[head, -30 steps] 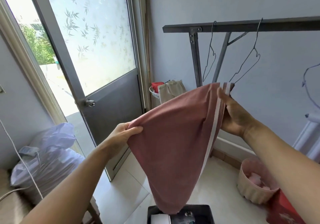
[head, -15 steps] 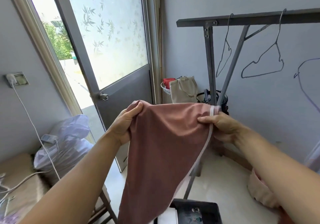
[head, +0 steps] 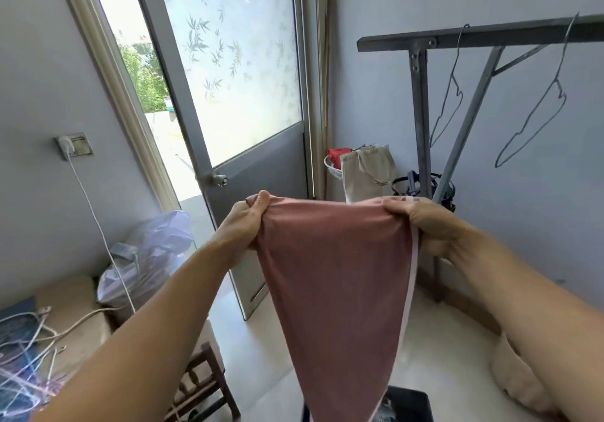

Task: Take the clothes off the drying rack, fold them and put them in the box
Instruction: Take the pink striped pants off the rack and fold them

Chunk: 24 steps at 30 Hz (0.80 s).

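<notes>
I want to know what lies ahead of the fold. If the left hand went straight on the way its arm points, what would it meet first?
Probably the grey lower panel of the door. The left hand, gripping the pink garment, points up and away towards it; nothing shows between, though depth is hard to judge.

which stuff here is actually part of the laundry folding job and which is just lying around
Part of the job:
- pink garment, gripped at its top edge by the left hand and right hand
- drying rack with two bare wire hangers
- dark box on the floor below the garment

Lying about:
- white plastic bag
- beige tote bag
- wooden stool
- charger cable
</notes>
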Motion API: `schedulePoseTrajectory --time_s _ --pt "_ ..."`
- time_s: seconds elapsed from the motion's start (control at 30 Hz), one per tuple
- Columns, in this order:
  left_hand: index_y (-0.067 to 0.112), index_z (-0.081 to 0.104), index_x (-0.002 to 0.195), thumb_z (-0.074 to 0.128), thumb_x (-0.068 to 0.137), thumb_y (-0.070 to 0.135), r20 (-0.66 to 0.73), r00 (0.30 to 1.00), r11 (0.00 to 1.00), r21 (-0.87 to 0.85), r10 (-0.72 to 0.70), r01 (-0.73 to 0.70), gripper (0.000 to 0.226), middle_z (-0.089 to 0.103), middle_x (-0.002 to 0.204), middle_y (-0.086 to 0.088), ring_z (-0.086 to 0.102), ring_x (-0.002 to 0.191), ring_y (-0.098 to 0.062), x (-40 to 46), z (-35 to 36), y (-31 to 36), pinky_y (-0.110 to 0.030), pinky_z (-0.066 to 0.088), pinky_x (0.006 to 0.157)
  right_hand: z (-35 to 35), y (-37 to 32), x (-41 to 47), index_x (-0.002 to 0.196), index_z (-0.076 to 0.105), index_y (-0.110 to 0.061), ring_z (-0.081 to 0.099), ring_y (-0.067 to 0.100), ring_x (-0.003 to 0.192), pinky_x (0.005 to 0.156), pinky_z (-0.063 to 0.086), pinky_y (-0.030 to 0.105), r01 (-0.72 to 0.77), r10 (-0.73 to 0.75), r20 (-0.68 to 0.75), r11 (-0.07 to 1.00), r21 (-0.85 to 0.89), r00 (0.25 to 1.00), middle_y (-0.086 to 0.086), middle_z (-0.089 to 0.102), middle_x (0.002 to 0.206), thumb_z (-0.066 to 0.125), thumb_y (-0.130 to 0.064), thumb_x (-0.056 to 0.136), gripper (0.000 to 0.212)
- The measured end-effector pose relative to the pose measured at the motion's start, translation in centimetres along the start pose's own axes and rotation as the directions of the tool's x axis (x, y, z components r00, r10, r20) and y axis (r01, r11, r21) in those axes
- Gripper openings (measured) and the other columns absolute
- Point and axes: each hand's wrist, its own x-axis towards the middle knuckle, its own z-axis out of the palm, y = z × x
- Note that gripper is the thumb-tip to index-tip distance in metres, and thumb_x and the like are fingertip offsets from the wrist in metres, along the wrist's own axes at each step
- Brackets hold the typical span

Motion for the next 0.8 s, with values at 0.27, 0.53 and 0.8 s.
schedulePoseTrajectory --time_s 0.27,0.53,0.8 --pt "0.013 0.062 0.124 0.063 0.093 0.017 0.318 0.931 0.932 -0.357 0.181 -0.06 0.031 0.07 0.112 -0.006 0.067 0.102 -0.019 -0.6 0.1 -0.1 -0.033 0.055 0.088 -0.5 0.8 0.0 0.109 0.067 0.002 0.071 0.027 0.083 0.077 0.06 0.041 0.068 -0.073 0.09 0.996 0.054 0.993 0.022 0.068 0.104 0.068 0.008 0.076 0.034" --pt "0.023 0.063 0.113 0.045 0.103 0.034 0.055 0.998 1.0 0.003 0.001 -0.001 0.023 0.058 0.082 -0.003 0.056 0.07 -0.017 -0.9 0.2 1.3 -0.028 0.053 0.056 -0.4 0.5 0.1 0.121 0.064 -0.014 0.069 0.029 0.1 0.084 0.058 0.046 0.134 -0.132 0.07 0.991 -0.022 0.989 0.014 0.071 0.112 0.073 -0.01 0.076 0.046" --pt "0.03 0.021 0.155 0.062 0.087 -0.011 0.079 0.974 0.956 -0.224 0.211 -0.189 0.089 0.047 0.147 -0.005 0.058 0.122 -0.019 -0.1 1.3 2.1 -0.032 0.052 0.097 0.9 -3.0 -0.5 0.104 0.069 -0.006 0.069 0.017 0.075 0.058 0.055 0.022 0.21 -0.241 -0.21 0.965 -0.158 0.947 0.002 0.074 0.078 0.074 0.001 0.079 0.027"
